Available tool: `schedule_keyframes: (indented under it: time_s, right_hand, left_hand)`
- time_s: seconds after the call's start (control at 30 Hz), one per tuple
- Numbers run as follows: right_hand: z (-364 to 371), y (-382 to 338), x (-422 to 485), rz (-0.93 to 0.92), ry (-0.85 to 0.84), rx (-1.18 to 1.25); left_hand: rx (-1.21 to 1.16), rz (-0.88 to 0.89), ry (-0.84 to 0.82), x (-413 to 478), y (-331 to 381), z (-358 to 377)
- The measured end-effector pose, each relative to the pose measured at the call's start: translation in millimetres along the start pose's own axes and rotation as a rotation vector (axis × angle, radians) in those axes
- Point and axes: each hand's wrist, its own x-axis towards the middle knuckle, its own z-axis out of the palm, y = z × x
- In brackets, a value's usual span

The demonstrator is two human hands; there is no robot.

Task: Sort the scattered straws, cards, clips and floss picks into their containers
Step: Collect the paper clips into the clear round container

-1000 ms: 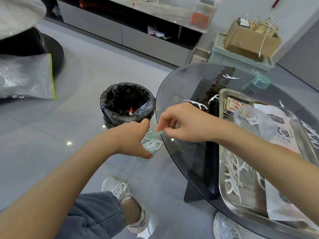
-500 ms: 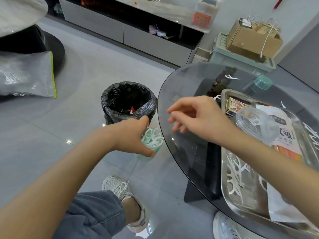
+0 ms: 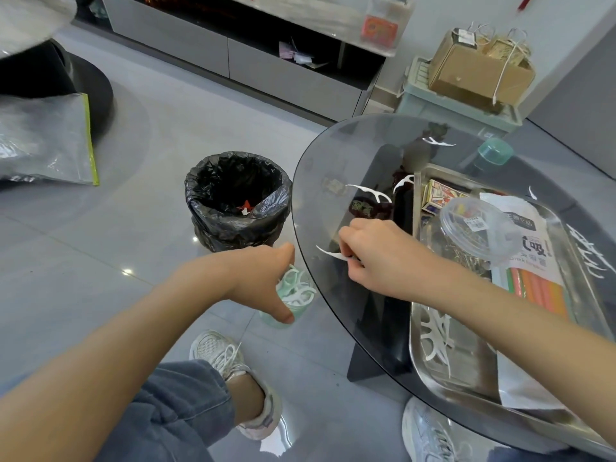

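Left hand: the left hand (image 3: 263,278) was wrapped around a mint-green cup (image 3: 289,303), held off the table's rim, just beside it, over the floor; white floss picks stood in the cup.
Right hand: the right hand (image 3: 376,255) lay on the glass table (image 3: 333,155) close to its near-left edge, fingertips pinched on a single floss pick (image 3: 331,254) whose tip pointed toward the rim.
Edges: the steel tray (image 3: 466,378) sat well in from the rim, right of that hand; a black-lined bin (image 3: 238,198) stood on the floor just beyond the edge.
Open room: bare glass lay between the rim and tray, broken only by two loose picks (image 3: 368,191) farther out.
Change: half a second before, the right hand hovered open above the glass; it had since dropped and closed on the pick. The cup hand was unmoved.
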Motion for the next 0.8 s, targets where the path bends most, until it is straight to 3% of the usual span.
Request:
schedule_keyframes:
  time_s: [0.23, 0.57, 0.7, 0.8]
  right_hand:
    - [14.1, -30.1, -26.8, -0.107, 0.044, 0.038]
    - [23.2, -49.2, -30.5, -0.073, 0.107, 0.048]
    - [4.1, -33.0, -27.1, -0.079, 0.183, 0.218]
    - [-1.1, -32.7, -18.4, -0.113, 0.127, 0.361]
  left_hand:
    - [-0.005, 0.038, -0.013, -5.2, 6.0, 3.6]
    - [-0.020, 0.028, -0.024, -8.0, 5.5, 4.0]
    - [-0.034, 0.028, -0.008, -8.1, 1.5, 4.5]
    - [-0.058, 0.040, 0.004, -8.7, 0.3, 2.4]
